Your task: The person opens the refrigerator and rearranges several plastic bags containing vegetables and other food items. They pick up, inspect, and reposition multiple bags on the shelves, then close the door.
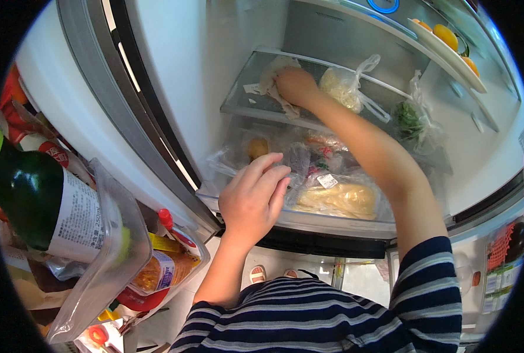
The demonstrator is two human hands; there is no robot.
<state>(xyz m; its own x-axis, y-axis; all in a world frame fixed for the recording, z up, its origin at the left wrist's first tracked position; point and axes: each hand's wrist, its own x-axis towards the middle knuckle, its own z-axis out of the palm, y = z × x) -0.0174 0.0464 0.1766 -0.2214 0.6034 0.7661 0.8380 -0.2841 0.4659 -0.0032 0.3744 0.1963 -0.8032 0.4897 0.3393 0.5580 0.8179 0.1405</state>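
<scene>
Inside an open refrigerator, my right hand (295, 86) presses a pale cloth (281, 66) onto a glass shelf (235, 95). A small white paper piece (252, 88) lies on the shelf just left of the cloth. To the right of that hand rests a clear plastic bag (341, 90) with pale yellowish food in it. My left hand (255, 194) hangs over the front of the lower drawer with its fingers slightly bent and apart, holding nothing visible. Beneath and beside it, the drawer holds a brownish round item (258, 148) in clear plastic and a bagged pale yellow food (339, 199).
A bag of green leaves (407, 117) sits on the right. Above it, a white plate (442, 46) carries several orange fruits. The left door's clear bin (132, 264) holds a dark green bottle (28, 198) and packages; the right door (469, 251) also stands open.
</scene>
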